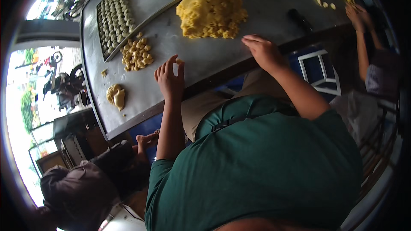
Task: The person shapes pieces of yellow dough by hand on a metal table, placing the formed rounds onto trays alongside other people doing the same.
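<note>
My left hand [170,80] is raised over the near edge of the metal table, its fingers curved. A small pale piece of dough [179,61] shows between its thumb and forefinger. To the right, my right hand [266,54] hovers with fingers stretched out and nothing visible in it. Just beyond that hand sits a large, crumbly yellow dough mound [209,12]. Left of my left hand lies a heap of small dough balls [137,54]. Nearer the table's left end is a smooth, pale dough lump [116,96].
A metal tray [112,53] with rows of pale green-grey balls stands at the far left of the table [209,57]. A dark object [299,19] lies to the right. At far right, another person's hands [358,18] work beside yellow dough. Someone sits at lower left [81,188].
</note>
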### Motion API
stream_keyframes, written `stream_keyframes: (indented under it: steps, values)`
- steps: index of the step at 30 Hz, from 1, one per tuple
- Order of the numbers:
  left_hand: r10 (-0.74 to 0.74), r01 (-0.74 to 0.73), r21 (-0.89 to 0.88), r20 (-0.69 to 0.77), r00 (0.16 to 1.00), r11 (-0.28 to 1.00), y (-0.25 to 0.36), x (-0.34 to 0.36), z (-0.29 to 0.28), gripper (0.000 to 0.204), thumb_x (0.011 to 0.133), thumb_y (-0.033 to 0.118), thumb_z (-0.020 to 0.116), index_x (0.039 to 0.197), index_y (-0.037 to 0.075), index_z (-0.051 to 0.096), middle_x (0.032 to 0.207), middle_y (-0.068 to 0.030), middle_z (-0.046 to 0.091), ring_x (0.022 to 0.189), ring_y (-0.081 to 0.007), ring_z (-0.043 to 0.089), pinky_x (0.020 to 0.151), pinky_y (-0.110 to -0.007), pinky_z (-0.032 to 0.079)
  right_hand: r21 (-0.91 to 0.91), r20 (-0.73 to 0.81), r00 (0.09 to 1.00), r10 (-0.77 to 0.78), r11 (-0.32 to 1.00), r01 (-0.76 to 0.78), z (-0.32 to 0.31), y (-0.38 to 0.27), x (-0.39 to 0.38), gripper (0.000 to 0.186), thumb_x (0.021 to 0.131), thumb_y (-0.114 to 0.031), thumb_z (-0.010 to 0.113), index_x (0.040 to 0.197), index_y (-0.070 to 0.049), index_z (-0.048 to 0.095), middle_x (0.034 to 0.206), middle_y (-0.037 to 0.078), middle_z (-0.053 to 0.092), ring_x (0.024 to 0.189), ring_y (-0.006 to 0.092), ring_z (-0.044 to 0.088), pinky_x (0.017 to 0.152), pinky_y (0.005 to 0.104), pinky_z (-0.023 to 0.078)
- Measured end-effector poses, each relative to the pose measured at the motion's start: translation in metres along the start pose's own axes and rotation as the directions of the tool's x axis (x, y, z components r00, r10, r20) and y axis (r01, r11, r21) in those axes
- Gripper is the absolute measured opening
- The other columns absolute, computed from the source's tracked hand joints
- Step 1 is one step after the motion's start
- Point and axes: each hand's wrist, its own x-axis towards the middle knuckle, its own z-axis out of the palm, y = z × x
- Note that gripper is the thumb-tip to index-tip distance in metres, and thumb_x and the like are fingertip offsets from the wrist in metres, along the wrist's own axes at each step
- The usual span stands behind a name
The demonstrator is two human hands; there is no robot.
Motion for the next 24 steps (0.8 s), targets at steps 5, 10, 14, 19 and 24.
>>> stream_keyframes:
  steps: [5, 10, 14, 19, 24]
  values:
    - [0.036, -0.037, 0.014, 0.036, 0.999, 0.999, -0.001, 0.006, 0.004, 0.025, 0.096, 0.030, 0.070, 0.117, 0.017, 0.072, 0.114, -0.0031, 0.073, 0.114, -0.0244, 0.065, 0.110, -0.042, 0.038, -0.161, -0.251, 0.967, 0.044, 0.983, -0.087, -0.004, 0.041, 0.058, 0.028, 0.093, -0.006, 0.061, 0.120, -0.005, 0.071, 0.120, 0.012, 0.072, 0.110, 0.0331, 0.069, 0.092, 0.0426, 0.057]
    - [-0.020, 0.020, 0.015, 0.004, 1.000, 1.000, -0.002, 0.004, 0.003, 0.024, 0.096, 0.031, 0.070, 0.115, 0.017, 0.072, 0.117, -0.0039, 0.073, 0.118, -0.0236, 0.064, 0.114, -0.044, 0.036, -0.153, -0.119, 0.961, 0.248, 0.952, -0.264, 0.016, 0.006, 0.044, 0.022, 0.095, -0.007, 0.061, 0.114, -0.005, 0.073, 0.119, 0.014, 0.071, 0.112, 0.0324, 0.067, 0.093, 0.0425, 0.057]
    - [-0.001, 0.001, 0.003, 0.020, 1.000, 1.000, -0.003, 0.001, -0.002, 0.025, 0.091, 0.029, 0.073, 0.112, 0.016, 0.072, 0.115, -0.0070, 0.071, 0.116, -0.0256, 0.063, 0.111, -0.044, 0.038, -0.014, -0.081, 0.992, 0.092, 0.995, -0.094, 0.013, -0.012, 0.037, 0.022, 0.095, -0.009, 0.061, 0.113, -0.006, 0.073, 0.119, 0.011, 0.071, 0.113, 0.0296, 0.067, 0.094, 0.0404, 0.057]
    - [0.034, -0.034, -0.003, 0.030, 0.999, 0.999, 0.000, 0.004, -0.006, 0.022, 0.091, 0.023, 0.073, 0.111, 0.015, 0.072, 0.109, -0.0064, 0.072, 0.109, -0.0270, 0.064, 0.105, -0.042, 0.041, -0.416, -0.051, 0.999, -0.011, 0.909, -0.011, 0.013, 0.009, 0.056, 0.024, 0.091, -0.006, 0.066, 0.115, -0.004, 0.073, 0.118, 0.012, 0.072, 0.112, 0.0306, 0.067, 0.095, 0.0412, 0.056]
    - [0.012, -0.011, -0.034, 0.029, 1.000, 0.999, 0.001, 0.001, -0.009, 0.023, 0.093, 0.022, 0.072, 0.114, 0.015, 0.072, 0.111, -0.0065, 0.072, 0.110, -0.0262, 0.065, 0.107, -0.043, 0.040, -0.283, 0.372, 0.916, 0.149, 0.958, -0.041, -0.042, -0.008, 0.072, 0.025, 0.092, -0.010, 0.065, 0.116, -0.003, 0.071, 0.101, 0.011, 0.070, 0.105, 0.0323, 0.067, 0.093, 0.0417, 0.057]
